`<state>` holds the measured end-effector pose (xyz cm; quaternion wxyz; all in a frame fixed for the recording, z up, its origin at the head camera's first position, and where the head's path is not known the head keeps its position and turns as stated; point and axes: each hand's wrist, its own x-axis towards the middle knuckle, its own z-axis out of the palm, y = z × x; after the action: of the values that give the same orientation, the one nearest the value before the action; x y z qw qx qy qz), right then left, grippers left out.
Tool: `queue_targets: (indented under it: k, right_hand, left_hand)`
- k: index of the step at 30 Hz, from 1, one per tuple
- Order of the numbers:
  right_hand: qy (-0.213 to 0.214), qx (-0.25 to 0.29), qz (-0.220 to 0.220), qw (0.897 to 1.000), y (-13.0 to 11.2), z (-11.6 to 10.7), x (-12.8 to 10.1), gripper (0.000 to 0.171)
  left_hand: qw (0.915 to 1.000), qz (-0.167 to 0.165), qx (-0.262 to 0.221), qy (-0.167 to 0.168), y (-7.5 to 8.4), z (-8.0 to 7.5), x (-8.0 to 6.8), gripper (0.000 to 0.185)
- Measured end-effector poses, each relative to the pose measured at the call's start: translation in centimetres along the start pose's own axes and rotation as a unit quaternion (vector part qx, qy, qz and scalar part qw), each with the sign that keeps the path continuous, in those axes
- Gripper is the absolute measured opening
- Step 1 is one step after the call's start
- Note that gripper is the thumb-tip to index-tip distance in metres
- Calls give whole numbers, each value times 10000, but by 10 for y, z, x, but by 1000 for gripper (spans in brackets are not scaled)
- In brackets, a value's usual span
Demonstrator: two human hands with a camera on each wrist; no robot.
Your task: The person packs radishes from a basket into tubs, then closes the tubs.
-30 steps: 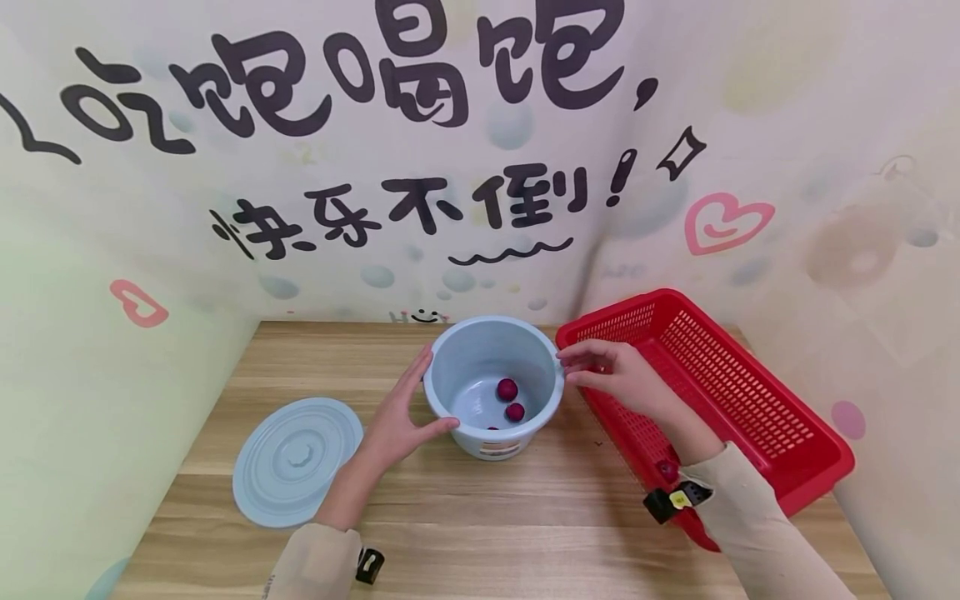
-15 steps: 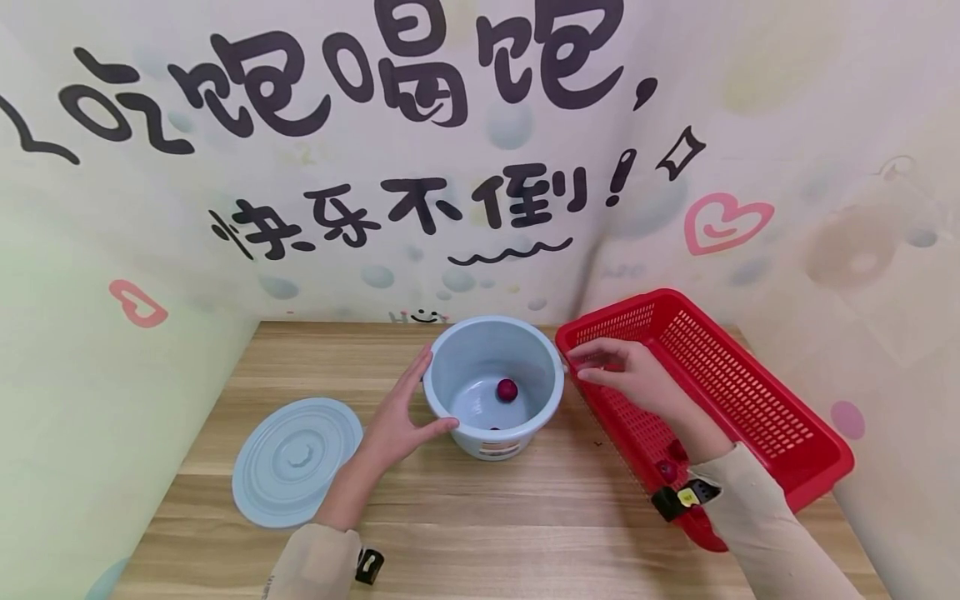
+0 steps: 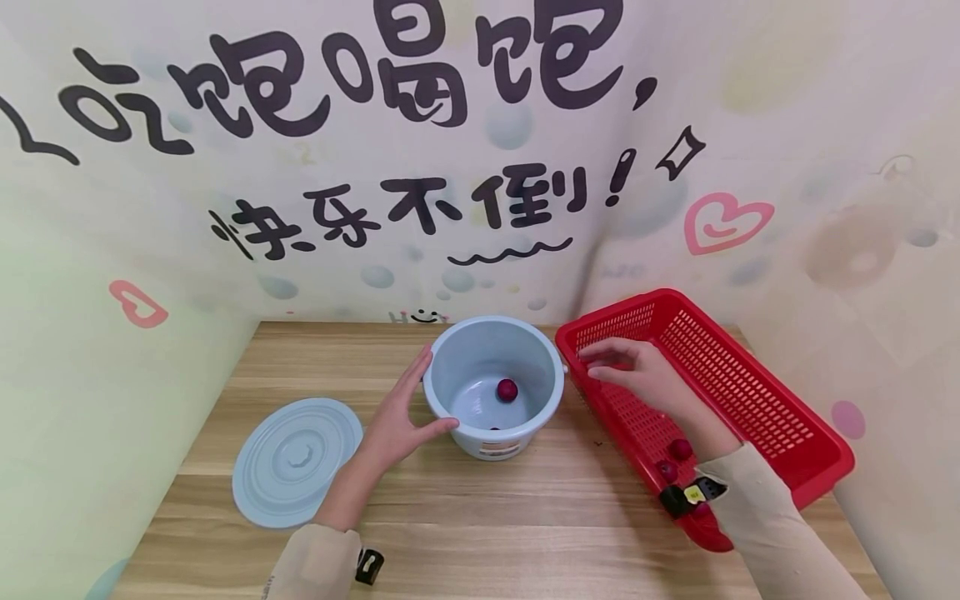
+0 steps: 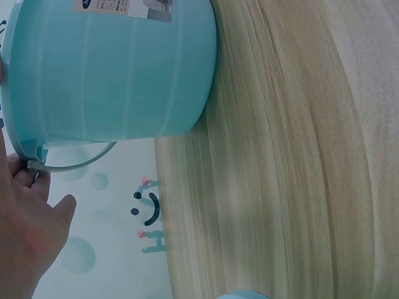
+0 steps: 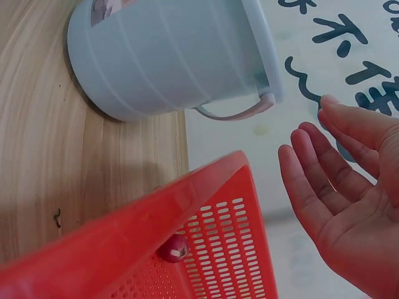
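Note:
A light blue bucket (image 3: 491, 337) stands upright on the wooden table. Inside it lies a dark red round plum-like thing (image 3: 507, 390), and a sliver of another shows by the near wall. My left hand (image 3: 397, 421) holds the bucket's left side, thumb on the near rim and fingers along the outside. In the left wrist view its fingers lie by the handle joint. My right hand (image 3: 637, 375) hovers over the red basket (image 3: 738, 392), fingers loosely bent with nothing in them. Several more such round things (image 3: 681, 450) lie at the basket's near end, partly hidden by the wrist.
A round light blue lid (image 3: 296, 462) lies flat on the table (image 3: 510, 533) at left. The basket stands at an angle close to the bucket's right side. Behind the table rises a wall with printed lettering (image 3: 420, 204).
My right hand has drawn away from the bucket's rim, rightward over the basket. One round thing in the bucket is no longer seen; more of those in the basket show. My left hand stays put.

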<state>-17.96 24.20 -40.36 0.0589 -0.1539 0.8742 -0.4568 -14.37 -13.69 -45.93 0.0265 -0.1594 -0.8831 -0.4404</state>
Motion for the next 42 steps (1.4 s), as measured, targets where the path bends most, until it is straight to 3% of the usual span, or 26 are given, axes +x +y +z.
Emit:
queue_targets:
  k: [25, 42]
  right_hand:
    - [-33, 6, 218, 9998, 35, -10, 5, 32]
    - [-117, -96, 558, 9983, 67, -16, 16, 35]
  left_hand:
    - [10000, 51, 47, 7, 0, -1, 1, 105]
    - [9999, 52, 114, 38, 0, 0, 0, 104]
